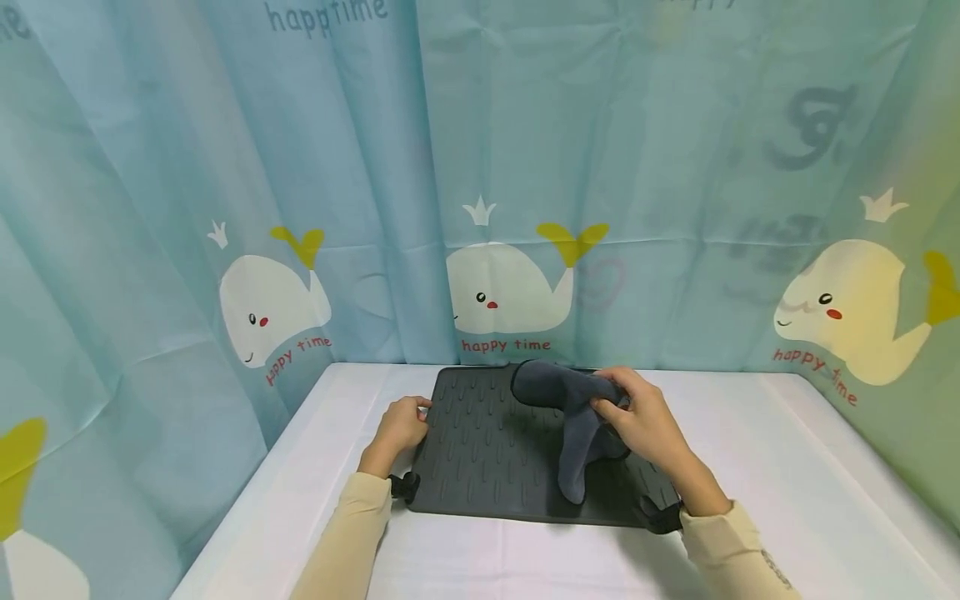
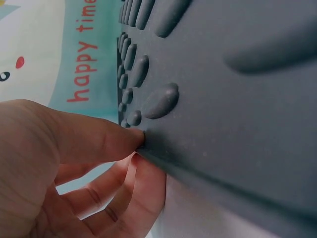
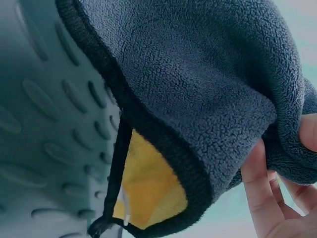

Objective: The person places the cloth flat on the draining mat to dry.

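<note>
A dark grey rubber mat [image 1: 480, 450] with raised oblong bumps lies on the white table. My left hand [image 1: 402, 423] pinches its left edge, thumb on top and fingers below, as the left wrist view shows at the mat's rim [image 2: 208, 183]. Above the mat's right half hangs a blue-grey microfiber cloth [image 1: 581, 417], bunched and drooping in folds. My right hand [image 1: 637, 412] holds it by the upper right part between thumb and fingers. Up close, the cloth [image 3: 188, 74] has a black hemmed edge, and a yellow patch shows behind it.
The white table [image 1: 757, 450] extends on both sides of the mat. A pale blue curtain [image 1: 645, 167] printed with whales hangs behind and at the sides. Black straps [image 1: 405, 486] sit at the wrists.
</note>
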A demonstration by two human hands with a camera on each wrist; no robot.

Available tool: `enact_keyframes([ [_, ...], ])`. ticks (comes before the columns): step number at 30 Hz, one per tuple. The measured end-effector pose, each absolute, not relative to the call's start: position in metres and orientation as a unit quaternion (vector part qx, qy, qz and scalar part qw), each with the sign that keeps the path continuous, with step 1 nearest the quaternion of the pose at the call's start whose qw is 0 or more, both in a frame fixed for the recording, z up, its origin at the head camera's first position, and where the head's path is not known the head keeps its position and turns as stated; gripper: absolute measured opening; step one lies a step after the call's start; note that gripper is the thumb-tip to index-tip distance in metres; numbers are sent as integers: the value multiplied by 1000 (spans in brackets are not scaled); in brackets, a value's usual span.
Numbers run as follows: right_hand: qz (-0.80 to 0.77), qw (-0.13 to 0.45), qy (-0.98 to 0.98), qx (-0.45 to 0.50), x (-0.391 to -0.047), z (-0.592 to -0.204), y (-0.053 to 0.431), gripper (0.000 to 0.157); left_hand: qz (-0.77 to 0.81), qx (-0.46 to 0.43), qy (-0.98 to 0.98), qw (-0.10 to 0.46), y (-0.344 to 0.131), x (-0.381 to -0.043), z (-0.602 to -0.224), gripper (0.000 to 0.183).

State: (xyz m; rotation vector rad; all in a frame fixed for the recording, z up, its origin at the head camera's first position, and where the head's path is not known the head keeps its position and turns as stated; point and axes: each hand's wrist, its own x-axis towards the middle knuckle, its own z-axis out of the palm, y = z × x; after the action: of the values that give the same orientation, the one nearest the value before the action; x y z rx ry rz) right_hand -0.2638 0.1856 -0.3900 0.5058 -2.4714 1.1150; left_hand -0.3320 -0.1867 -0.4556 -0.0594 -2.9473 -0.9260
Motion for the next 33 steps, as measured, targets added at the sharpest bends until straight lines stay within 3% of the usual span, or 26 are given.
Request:
enact_keyframes([
  [33,409,121,-861,278,-299,-377,149,26,-293,-21,-956,27,-185,-332,-455,48],
])
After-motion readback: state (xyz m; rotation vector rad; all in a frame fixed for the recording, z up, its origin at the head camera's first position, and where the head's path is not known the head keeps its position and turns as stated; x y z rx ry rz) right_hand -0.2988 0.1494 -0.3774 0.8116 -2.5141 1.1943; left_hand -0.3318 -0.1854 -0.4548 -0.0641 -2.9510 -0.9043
